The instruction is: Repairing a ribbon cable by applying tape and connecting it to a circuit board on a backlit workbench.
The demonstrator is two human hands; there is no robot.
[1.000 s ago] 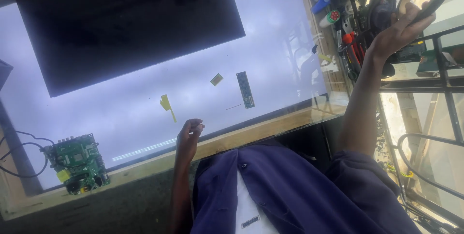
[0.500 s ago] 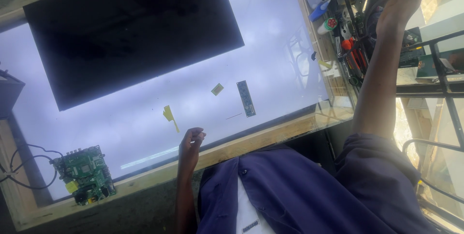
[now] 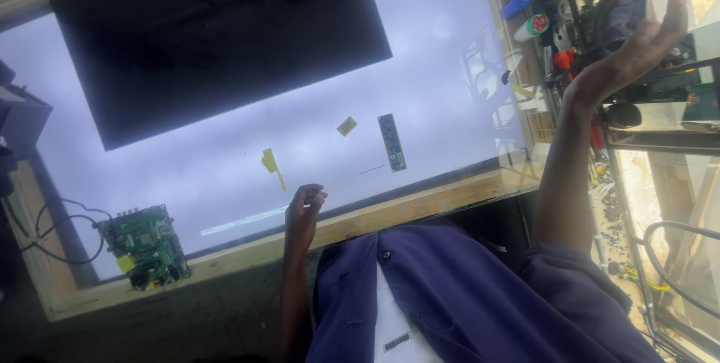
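My left hand [image 3: 302,211] rests on the near edge of a glowing white panel [image 3: 450,70], fingers curled in, holding nothing. A yellow tape scrap [image 3: 271,162] lies just beyond it. A narrow dark circuit strip [image 3: 392,142] and a second small yellow piece [image 3: 346,125] lie further right. My right hand [image 3: 637,48] is raised at the far right beside a cluttered tool shelf [image 3: 570,25], palm open and empty. A large black screen sheet [image 3: 217,40] covers the far left part of the panel.
A green circuit board [image 3: 146,244] with black wires sits at the near left corner. A wooden frame [image 3: 420,205] borders the panel. Red-handled tools and bottles crowd the shelf; a metal rack [image 3: 660,138] and cables stand at right.
My right hand has come away from a round ring-shaped object on the shelf and now hangs open, palm up. My left hand has stayed at the panel's edge. The view shifted slightly.
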